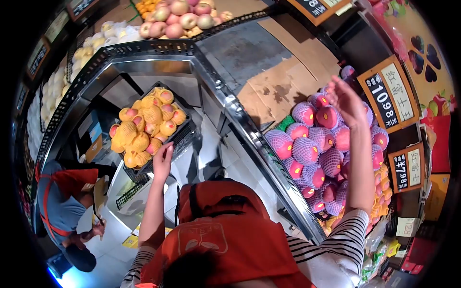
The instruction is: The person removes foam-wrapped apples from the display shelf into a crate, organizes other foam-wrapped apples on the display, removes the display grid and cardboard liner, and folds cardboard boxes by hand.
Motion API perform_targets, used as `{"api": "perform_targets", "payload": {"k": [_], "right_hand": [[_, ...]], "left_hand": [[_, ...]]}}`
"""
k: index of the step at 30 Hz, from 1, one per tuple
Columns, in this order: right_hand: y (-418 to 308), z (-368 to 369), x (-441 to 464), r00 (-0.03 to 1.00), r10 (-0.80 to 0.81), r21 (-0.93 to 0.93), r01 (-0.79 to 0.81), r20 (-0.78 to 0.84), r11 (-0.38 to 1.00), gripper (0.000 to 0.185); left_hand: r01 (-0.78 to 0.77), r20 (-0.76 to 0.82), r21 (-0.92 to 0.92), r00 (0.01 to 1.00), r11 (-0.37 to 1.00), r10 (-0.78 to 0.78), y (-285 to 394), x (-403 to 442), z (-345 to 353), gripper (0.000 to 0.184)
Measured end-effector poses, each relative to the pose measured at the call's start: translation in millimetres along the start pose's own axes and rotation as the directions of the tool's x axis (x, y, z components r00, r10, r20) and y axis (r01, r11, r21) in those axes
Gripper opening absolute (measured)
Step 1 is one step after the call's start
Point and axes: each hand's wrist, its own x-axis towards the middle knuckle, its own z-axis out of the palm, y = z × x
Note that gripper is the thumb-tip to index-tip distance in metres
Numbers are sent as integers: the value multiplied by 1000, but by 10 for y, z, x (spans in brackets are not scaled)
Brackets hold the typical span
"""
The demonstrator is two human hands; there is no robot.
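Note:
My left hand point(162, 161) is at the front right edge of a black plastic crate point(181, 139). The crate is heaped with apples in yellow foam nets point(150, 115). Its fingers are loosely bent, with nothing visible in them; I cannot tell whether they touch the crate. My right hand point(346, 102) is raised over the far end of a pile of red apples in purple foam nets point(307, 150). The fingers of that hand are spread and hold nothing.
Flattened cardboard point(281, 84) lies on the display shelf. A metal-edged counter point(240, 113) separates the shelf from the crate. Price signs point(388, 93) stand at the right. Unwrapped apples point(177, 19) are at the back. Another person point(67, 201) writes on a clipboard at the left.

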Motion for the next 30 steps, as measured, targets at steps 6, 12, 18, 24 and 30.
{"api": "perform_targets", "payload": {"k": [6,12,18,24,30], "right_hand": [[-140,-350,58,988,-44,-116,26,-146,993,30],[186,-250,246,994,2,-568,-66,-113,821,27],[379,-168,482,987,-32,-959,-146,-159,244,19],[604,-157,734,973,-54,-971,-219,-225,97,20],[877,-216,930,965,-11,-962,-259,-261,84,22]], "left_hand": [[-281,142,-49,948,959,285,1126,466,570,23],[-547,364,-191,732,815,576,1895,1298,1263,22],[-497,609,-128,644,858,464,1490,2279,2218,56],[-261,754,-42,625,964,202,1507,2674,2530,70],[-138,757,-8,646,990,96,1391,2754,2688,72]]}}
